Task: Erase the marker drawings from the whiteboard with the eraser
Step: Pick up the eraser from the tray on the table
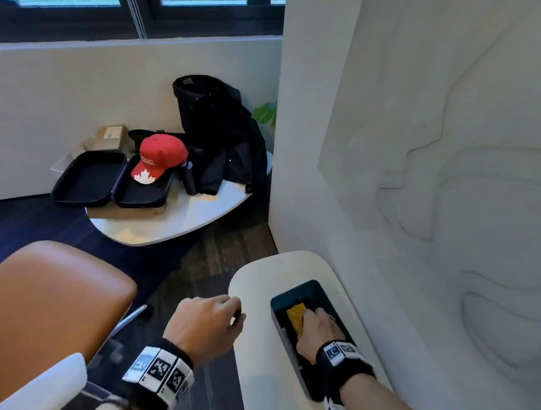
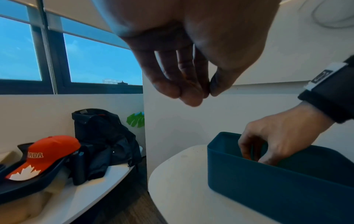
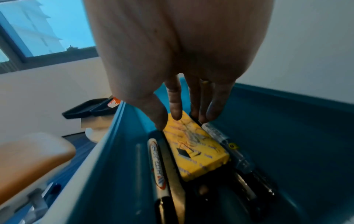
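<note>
Fetching step: right hand [image 1: 318,332] closing around yellow eraser [image 3: 195,149] inside teal bin [image 2: 268,181], left hand [image 1: 204,327] loosely curled, empty beside the bin; next, lift clear of markers [image 3: 159,163].

From head height we look forward and down onto a small white rounded table [image 1: 255,348] carrying a deep teal plastic bin [image 1: 315,289]. Our left wrist view sits low and close beside that bin [image 2: 268,189], facing the window. Our right wrist view peers straight down inside it [image 3: 287,136]. All three share the bin; the red maple-leaf cap [image 1: 160,157] shows in both head and left wrist views.
</note>
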`<action>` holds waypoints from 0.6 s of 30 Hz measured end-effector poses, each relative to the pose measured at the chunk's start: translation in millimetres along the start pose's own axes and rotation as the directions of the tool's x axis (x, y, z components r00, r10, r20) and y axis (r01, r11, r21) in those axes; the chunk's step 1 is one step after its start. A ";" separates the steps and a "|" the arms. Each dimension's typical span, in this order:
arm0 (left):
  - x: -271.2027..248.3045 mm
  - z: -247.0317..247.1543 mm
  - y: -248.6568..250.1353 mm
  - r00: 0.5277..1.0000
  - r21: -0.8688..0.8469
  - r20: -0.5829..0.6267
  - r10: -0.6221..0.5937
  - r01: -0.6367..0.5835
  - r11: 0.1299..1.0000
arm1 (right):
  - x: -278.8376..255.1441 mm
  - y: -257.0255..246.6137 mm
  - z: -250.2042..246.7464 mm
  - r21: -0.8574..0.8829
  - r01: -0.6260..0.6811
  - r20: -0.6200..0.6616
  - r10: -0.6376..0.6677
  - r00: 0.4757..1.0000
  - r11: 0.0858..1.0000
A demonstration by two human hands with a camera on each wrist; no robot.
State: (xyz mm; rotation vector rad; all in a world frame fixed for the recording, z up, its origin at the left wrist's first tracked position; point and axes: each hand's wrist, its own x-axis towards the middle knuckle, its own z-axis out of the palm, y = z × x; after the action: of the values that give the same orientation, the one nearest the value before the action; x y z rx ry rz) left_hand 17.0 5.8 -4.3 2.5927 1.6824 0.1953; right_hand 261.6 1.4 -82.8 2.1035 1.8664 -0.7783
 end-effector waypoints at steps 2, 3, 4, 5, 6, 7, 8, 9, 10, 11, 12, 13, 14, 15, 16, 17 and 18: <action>3.3 6.4 5.5 0.999 -0.012 0.048 0.008 -0.007 1.000 | 4.1 1.5 7.6 -0.045 0.010 0.010 -0.010 1.000 0.999; 6.0 8.9 6.4 0.997 -0.010 0.075 0.002 -0.001 1.000 | 6.4 2.7 11.4 -0.054 0.029 -0.008 -0.030 1.000 0.998; 9.0 12.0 8.4 0.995 -0.003 0.104 -0.014 0.014 1.000 | 8.0 3.3 13.4 -0.062 0.036 -0.018 -0.037 0.999 0.997; 12.0 10.0 12.6 0.990 0.003 0.139 -0.032 0.032 0.999 | 9.2 3.2 14.7 -0.059 0.036 -0.024 -0.038 0.999 0.998; 15.2 10.8 17.3 0.986 0.001 0.163 -0.042 0.042 0.999 | 9.8 3.0 15.0 -0.049 0.029 -0.026 -0.030 0.999 0.998; 18.7 9.2 22.6 0.979 -0.013 0.198 -0.050 0.054 0.998 | 10.0 2.3 14.5 -0.025 0.021 -0.035 -0.021 0.999 0.999; 22.7 6.6 27.6 0.968 -0.014 0.243 -0.059 0.065 0.998 | 9.0 1.8 11.6 0.009 0.001 -0.038 0.000 0.999 1.000; 26.6 2.4 32.9 0.954 -0.024 0.296 -0.051 0.061 0.998 | 7.5 1.9 7.7 0.046 -0.012 -0.058 0.015 0.998 0.999; 31.0 2.2 36.9 0.952 -0.053 0.304 -0.036 0.055 0.997 | 4.2 1.6 -0.1 0.094 -0.026 -0.081 0.033 0.996 0.995; 36.4 0.8 42.1 0.951 -0.082 0.309 -0.030 0.058 0.995 | -0.2 1.9 -8.5 0.156 -0.020 -0.132 0.041 0.990 0.988; 42.8 -3.5 47.4 0.951 -0.099 0.309 -0.025 0.059 0.993 | -5.8 1.7 -19.8 0.213 -0.009 -0.186 0.050 0.981 0.977; 49.7 -11.0 53.3 0.952 -0.121 0.306 -0.027 0.067 0.990 | -10.8 2.5 -30.7 0.262 0.014 -0.257 0.055 0.965 0.965; 58.2 -17.0 59.4 0.958 -0.173 0.285 -0.024 0.076 0.982 | -17.9 2.0 -44.0 0.295 0.048 -0.334 0.056 0.941 0.954; 66.8 -22.7 64.4 0.963 -0.237 0.269 -0.017 0.083 0.968 | -25.5 0.1 -58.0 0.320 0.093 -0.421 0.053 0.905 0.943; 74.1 -33.9 70.2 0.970 -0.298 0.245 -0.006 0.081 0.951 | -33.8 -3.1 -74.0 0.331 0.143 -0.505 0.046 0.862 0.933; 80.2 -48.9 76.4 0.977 -0.357 0.211 0.006 0.072 0.931 | -42.9 -7.3 -91.2 0.333 0.198 -0.593 0.041 0.804 0.922; 87.2 -65.9 81.6 0.984 -0.401 0.177 0.007 0.066 0.914 | -53.2 -13.3 -112.0 0.327 0.251 -0.671 0.036 0.741 0.911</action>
State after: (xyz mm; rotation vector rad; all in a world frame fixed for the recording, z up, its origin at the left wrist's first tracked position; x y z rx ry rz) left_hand 117.5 50.0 76.7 2.2074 1.4386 0.2733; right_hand 272.6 14.0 40.8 2.8388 2.3554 -0.4738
